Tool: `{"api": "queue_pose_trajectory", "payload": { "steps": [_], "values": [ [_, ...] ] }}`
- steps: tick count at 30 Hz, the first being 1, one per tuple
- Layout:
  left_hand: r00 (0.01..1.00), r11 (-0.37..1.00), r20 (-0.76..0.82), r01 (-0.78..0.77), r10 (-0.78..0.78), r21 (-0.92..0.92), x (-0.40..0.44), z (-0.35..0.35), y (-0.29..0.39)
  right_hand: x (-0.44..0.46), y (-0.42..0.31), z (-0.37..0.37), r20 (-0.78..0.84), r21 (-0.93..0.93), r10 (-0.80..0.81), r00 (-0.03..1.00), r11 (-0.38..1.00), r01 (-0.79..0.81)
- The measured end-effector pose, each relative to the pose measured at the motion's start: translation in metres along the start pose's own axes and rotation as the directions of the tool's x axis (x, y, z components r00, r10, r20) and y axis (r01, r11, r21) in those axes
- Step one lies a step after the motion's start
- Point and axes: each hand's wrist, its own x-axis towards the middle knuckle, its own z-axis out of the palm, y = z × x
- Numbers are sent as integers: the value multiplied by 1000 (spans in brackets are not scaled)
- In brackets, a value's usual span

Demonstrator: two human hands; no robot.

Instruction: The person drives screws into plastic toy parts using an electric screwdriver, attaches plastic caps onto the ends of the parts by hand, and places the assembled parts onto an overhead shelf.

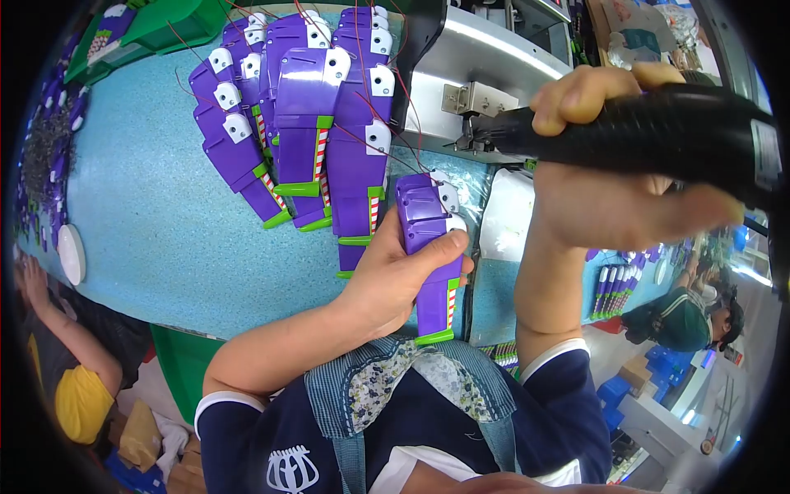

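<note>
My left hand (pixel 411 267) is wrapped round a purple plastic part (pixel 428 206) with white and green pieces and a red-and-white striped strip. A thin red wire rises from its upper end. My right hand (pixel 601 156) grips a black power tool (pixel 650 136), held sideways with its tip pointing left. That tip is at a small metal bracket (pixel 477 103) on a grey metal fixture (pixel 502 58). Several similar purple parts (pixel 304 90) lie overlapped in a pile left of the fixture, with red wires over them.
The parts rest on a blue work surface (pixel 148 181). A green bin (pixel 156 33) stands at the back left, and a white oval dish (pixel 72 254) lies at the left edge. One person in yellow (pixel 82 403) is at the left; another in green (pixel 687 317) is at the right.
</note>
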Motion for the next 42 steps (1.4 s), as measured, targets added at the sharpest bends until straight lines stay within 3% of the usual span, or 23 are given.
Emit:
{"api": "queue_pose_trajectory", "payload": {
  "steps": [2, 6, 8, 12, 20, 22, 23, 24, 26, 27, 28, 30, 34, 38, 42],
  "values": [
    [1000, 999, 24, -17, 18, -35, 2, -3, -2, -5, -9, 2, 87, -50, 60, 994, 997, -56],
    [997, 997, 24, -74, 75, -15, 2, -3, -3, -20, -46, 25, -49, -87, 194, 980, 976, -198],
    [999, 998, 37, -15, 17, -63, 5, -3, -1, -24, -62, 25, 66, -79, 242, 968, 968, -237],
    [998, 996, 24, -56, 58, -65, 2, 4, 0, -39, -59, 33, 14, -97, 249, 968, 964, -246],
    [998, 994, 6, -69, 70, -81, 5, 0, -2, -41, -49, 25, 112, -82, 210, 971, 976, -201],
    [998, 996, 4, -56, 56, -63, 3, 1, 2, -35, -51, 32, -1, -63, 271, 962, 961, -271],
    [999, 998, 1, -42, 42, -41, 3, 1, 3, -29, -48, 25, 55, -16, 254, 966, 967, -253],
    [999, 998, 1, -42, 42, -39, 2, 1, 2, -20, -41, 21, 125, -129, 146, 981, 983, -130],
    [997, 997, -24, -68, 68, 21, 2, 1, -1, -4, -27, 17, 35, -25, 79, 996, 997, -78],
    [997, 997, -23, -69, 69, 24, 1, 1, -2, 5, -16, 0, 151, -75, 16, 988, 997, -5],
    [999, 997, -9, -50, 50, 51, 1, 1, -1, 9, -8, -7, 181, -18, 55, 982, 998, -53],
    [999, 997, 2, -34, 34, 74, 0, 0, 0, 0, -6, 0, -7, -34, 75, 997, 997, -75],
    [999, 987, 40, -37, 32, 158, 2, -4, -5, -14, -30, 18, 12, 2, 230, 973, 973, -230],
    [994, 977, 106, -45, 23, 211, 1, -1, -6, -28, -36, 26, 54, -30, 208, 977, 978, -206],
    [990, 963, 143, -54, 16, 263, -1, -1, -5, -35, -30, 33, -13, -62, 257, 966, 964, -257]
  ]
}}
